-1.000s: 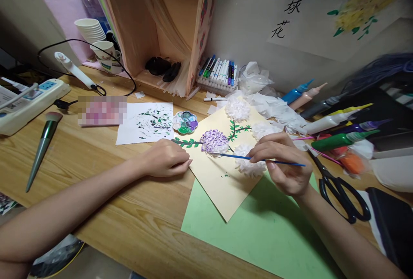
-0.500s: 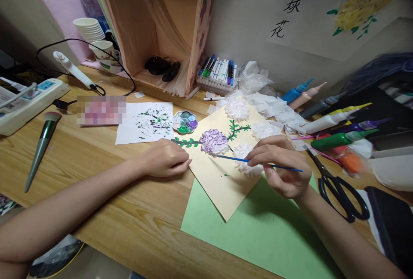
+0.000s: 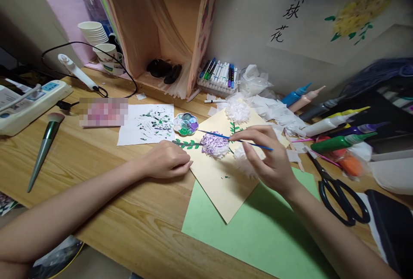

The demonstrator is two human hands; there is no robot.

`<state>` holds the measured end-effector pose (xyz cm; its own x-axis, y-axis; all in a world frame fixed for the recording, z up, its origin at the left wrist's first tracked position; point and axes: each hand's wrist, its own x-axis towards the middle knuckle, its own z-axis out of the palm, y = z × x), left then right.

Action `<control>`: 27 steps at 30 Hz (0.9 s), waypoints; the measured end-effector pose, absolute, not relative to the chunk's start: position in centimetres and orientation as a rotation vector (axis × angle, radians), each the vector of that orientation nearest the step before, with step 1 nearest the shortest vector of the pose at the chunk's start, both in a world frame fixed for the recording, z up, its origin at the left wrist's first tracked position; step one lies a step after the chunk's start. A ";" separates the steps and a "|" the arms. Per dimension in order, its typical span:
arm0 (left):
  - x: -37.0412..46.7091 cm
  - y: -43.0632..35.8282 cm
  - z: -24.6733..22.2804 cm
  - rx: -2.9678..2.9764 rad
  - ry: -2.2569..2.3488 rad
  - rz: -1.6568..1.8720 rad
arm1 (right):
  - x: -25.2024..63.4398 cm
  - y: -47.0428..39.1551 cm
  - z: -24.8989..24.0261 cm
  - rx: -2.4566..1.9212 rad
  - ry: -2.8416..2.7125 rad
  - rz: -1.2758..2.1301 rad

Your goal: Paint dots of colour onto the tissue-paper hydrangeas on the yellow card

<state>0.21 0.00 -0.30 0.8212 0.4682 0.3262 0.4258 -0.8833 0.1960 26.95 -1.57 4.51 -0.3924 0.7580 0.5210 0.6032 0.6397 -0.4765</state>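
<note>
I report: right hand (image 3: 269, 158) pinching blue paintbrush (image 3: 222, 136); left hand (image 3: 167, 159), fingers curled together, at left edge of cream card (image 3: 222, 197).

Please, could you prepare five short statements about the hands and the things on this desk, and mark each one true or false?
1. The right hand holds a blue paintbrush. True.
2. The left hand grips the scissors. False: the left hand is loosely closed, and the black scissors lie on the desk.
3. The paint-marked white paper lies to the left of the flower-shaped palette. True.
4. The green sheet covers the cream card. False: the cream card lies on the green sheet.
5. Every paper flower is plain white. False: one flower has purple colour.
</note>
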 end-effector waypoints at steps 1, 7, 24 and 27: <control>0.2 0.0 -0.3 2.888 0.713 0.561 | 26.4 -1.3 4.4 -1.102 -2.145 0.294; 0.2 -0.2 -0.3 2.905 0.728 0.559 | 24.4 0.2 3.7 -1.251 -2.170 0.416; 0.4 -0.1 -0.1 2.896 0.720 0.566 | 28.4 -2.5 2.9 -0.873 -1.796 0.287; 0.4 0.0 -0.1 2.885 0.716 0.569 | 28.8 -3.5 3.2 -0.824 -1.973 0.179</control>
<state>0.37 0.01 -0.06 0.8181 0.4710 0.3298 0.4278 -0.8819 0.1981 28.77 -3.47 3.21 -0.3160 0.6149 0.7225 0.4748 0.7618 -0.4407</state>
